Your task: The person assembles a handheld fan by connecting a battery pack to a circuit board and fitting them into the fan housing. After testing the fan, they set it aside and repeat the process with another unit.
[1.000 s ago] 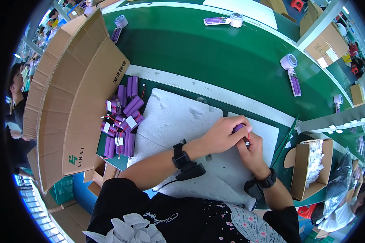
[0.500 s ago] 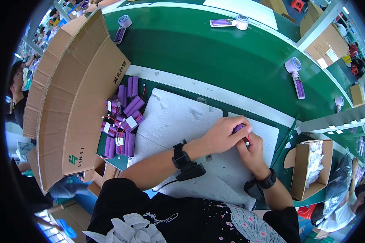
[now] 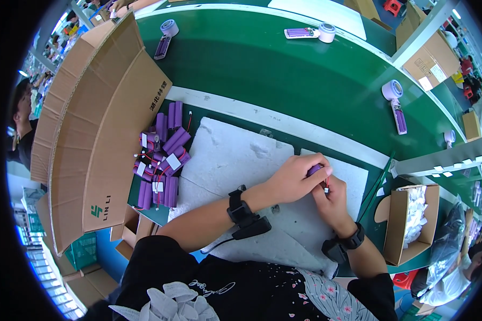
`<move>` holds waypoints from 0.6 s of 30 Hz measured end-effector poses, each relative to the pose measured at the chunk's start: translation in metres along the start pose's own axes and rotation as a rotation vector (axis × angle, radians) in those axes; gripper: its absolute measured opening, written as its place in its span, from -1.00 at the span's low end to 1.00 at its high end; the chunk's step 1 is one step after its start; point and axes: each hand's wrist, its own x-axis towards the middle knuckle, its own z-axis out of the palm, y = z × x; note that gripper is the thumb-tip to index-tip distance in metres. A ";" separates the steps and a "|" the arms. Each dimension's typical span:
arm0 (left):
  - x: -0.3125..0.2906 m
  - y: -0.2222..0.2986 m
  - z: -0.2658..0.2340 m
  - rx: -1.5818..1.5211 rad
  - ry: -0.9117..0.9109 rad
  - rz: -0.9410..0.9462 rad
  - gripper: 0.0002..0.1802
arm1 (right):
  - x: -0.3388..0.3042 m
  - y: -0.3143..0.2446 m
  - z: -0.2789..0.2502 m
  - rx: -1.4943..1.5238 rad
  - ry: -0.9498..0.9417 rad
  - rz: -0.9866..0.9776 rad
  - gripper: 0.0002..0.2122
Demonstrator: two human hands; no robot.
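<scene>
Over the white foam sheet (image 3: pixel 241 155), both hands meet around a purple battery pack (image 3: pixel 314 169) whose red and dark wires end in a small white plug (image 3: pixel 326 190). My left hand (image 3: pixel 297 176) is closed on the pack from the left, its thumb and index finger around the top. From the right, my right hand (image 3: pixel 333 200) closes on the same pack, its fingers partly hidden behind the left hand. Most of the pack is covered by the fingers. To the left lies a pile of purple battery packs (image 3: pixel 172 140) with red wires and white patches.
A tall cardboard box flap (image 3: pixel 99 144) stands beside the pile. Beyond a white rail (image 3: pixel 273 124) runs a green belt (image 3: pixel 241 64) carrying several lilac-and-white devices (image 3: pixel 392 90). An open carton (image 3: pixel 393 235) of white pieces sits at right, near a metal post (image 3: pixel 455 158).
The devices on the green belt have shifted slightly to the right. At the lower left, a person has moved out of view. Both my hands and the battery pack stay in place.
</scene>
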 end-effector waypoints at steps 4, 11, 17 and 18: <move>0.000 0.000 0.000 0.009 0.003 0.004 -0.72 | 0.001 -0.002 0.000 -0.003 0.001 -0.004 -0.89; 0.000 0.001 -0.001 0.007 -0.006 -0.006 -0.72 | 0.000 -0.002 0.001 -0.002 0.006 -0.002 -0.89; 0.000 0.000 0.000 0.003 0.001 0.009 -0.72 | 0.001 -0.002 0.001 0.008 0.010 -0.017 -0.88; 0.000 -0.001 0.000 0.006 0.003 0.013 -0.72 | 0.001 -0.002 0.001 0.008 0.010 -0.016 -0.88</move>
